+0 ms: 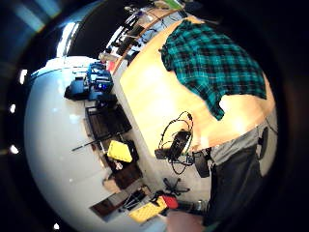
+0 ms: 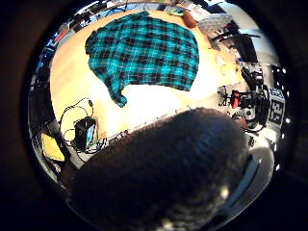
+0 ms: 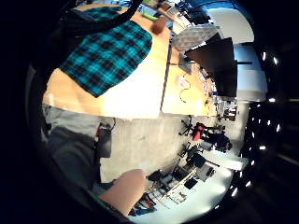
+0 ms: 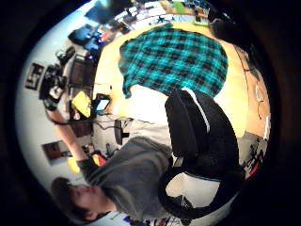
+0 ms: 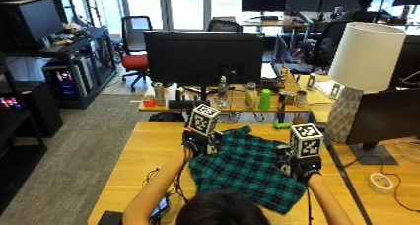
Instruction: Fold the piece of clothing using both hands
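A teal and black plaid shirt lies spread out and unfolded on the wooden table in front of me. My left hand is raised above the shirt's far left edge and holds nothing. My right hand hovers over the shirt's right side, also holding nothing. Both palm cameras look down from a height on the whole shirt, apart from the hands. A gloved finger fills part of the left thumb side view. Loosely bent gloved fingers show in the right thumb side view.
A dark monitor and several bottles stand on the desk behind. A white lamp, a second monitor and a tape roll are at the right. A phone with a cable lies at the table's near left.
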